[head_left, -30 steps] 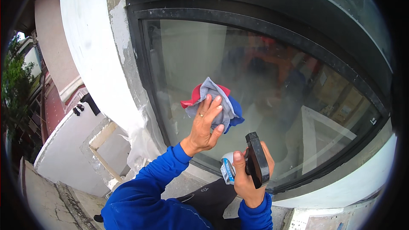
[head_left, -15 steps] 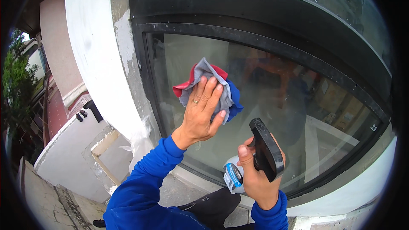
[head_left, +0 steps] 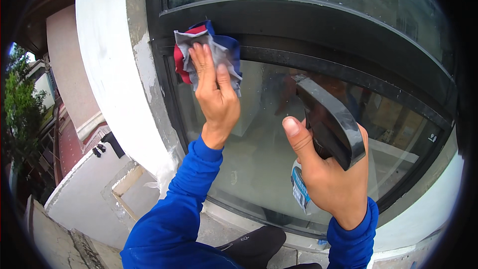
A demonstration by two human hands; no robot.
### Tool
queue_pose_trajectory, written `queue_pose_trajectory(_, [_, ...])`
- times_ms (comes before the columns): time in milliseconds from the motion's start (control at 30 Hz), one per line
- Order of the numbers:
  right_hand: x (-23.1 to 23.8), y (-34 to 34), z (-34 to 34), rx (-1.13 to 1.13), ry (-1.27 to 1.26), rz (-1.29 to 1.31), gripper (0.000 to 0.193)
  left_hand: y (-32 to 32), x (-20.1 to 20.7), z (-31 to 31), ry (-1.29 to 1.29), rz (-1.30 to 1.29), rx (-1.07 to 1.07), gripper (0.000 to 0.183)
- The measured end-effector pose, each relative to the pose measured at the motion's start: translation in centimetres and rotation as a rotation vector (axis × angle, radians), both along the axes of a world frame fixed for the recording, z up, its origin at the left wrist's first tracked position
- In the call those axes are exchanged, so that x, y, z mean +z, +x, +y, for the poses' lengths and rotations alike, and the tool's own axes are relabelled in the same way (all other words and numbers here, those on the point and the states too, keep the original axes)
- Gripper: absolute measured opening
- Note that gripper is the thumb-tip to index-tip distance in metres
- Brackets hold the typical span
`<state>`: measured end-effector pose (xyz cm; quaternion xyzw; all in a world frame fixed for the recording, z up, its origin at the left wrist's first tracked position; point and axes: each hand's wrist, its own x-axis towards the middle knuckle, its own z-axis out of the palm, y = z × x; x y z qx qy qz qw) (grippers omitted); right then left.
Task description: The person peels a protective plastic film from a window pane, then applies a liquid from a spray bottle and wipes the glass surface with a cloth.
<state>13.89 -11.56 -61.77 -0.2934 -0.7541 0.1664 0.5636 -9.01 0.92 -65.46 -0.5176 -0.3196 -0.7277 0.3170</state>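
My left hand (head_left: 214, 89) lies with extended fingers on a bunched grey, red and blue cloth (head_left: 226, 52), pinning it to the upper left corner of the window's black frame (head_left: 269, 56). Part of the cloth overlaps the glass (head_left: 249, 159) below that frame bar. In my right hand (head_left: 333, 179) is a spray bottle (head_left: 332, 124) with a black trigger head, held in front of the pane at the right. The thumb sticks up beside the head, and the other fingers are mostly hidden behind it. A blue and white label shows below the palm.
A white wall edge (head_left: 112, 65) with rough grey plaster runs along the left of the window. Clear plastic sheeting (head_left: 167, 169) hangs at its foot. Further left are a low white wall (head_left: 82, 189) and a tree (head_left: 22, 99). My knee (head_left: 256, 246) is below the sill.
My left hand has slid the cloth up and left, from mid-glass onto the frame corner. My right hand has risen and moved right with the spray bottle, appearing larger.
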Motion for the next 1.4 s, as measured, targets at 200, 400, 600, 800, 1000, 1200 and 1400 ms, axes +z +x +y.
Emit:
queue_pose_trajectory(200, [3.8, -0.4, 0.6, 0.109, 0.212, -0.039, 0.03, -2.7, 2.4, 0.1, 0.057, 0.284, 0.278, 0.052])
queue_pose_trajectory(400, [6.2, 0.4, -0.2, 0.108, 0.166, 0.003, 0.035, -6.5, 3.6, -0.5, 0.07, 0.281, 0.248, 0.055])
queue_pose_trajectory(600, [5.9, 0.8, 0.2, 0.092, 0.13, -0.102, 0.037, -2.6, -1.2, -1.4, -0.131, 0.608, 0.422, 0.078])
queue_pose_trajectory(800, [6.2, 2.0, -1.1, 0.084, -0.033, -0.15, 0.036, -9.4, 5.0, -2.8, 0.293, -0.086, 0.654, 0.037])
queue_pose_trajectory(1000, [6.3, 2.9, -2.0, 0.027, 0.02, -0.131, 0.036, -9.3, 10.5, 0.5, 0.183, -0.11, 0.38, 0.044])
queue_pose_trajectory(1200, [7.5, 4.0, -2.8, -0.137, -0.074, -0.063, 0.047, 1.7, 4.6, -2.2, -0.033, 0.657, 0.152, 0.055])
queue_pose_trajectory(1400, [6.5, 6.9, -2.8, -0.096, -0.093, -0.051, 0.041, -12.7, 6.8, 0.2, 0.043, -0.18, 0.244, 0.05])
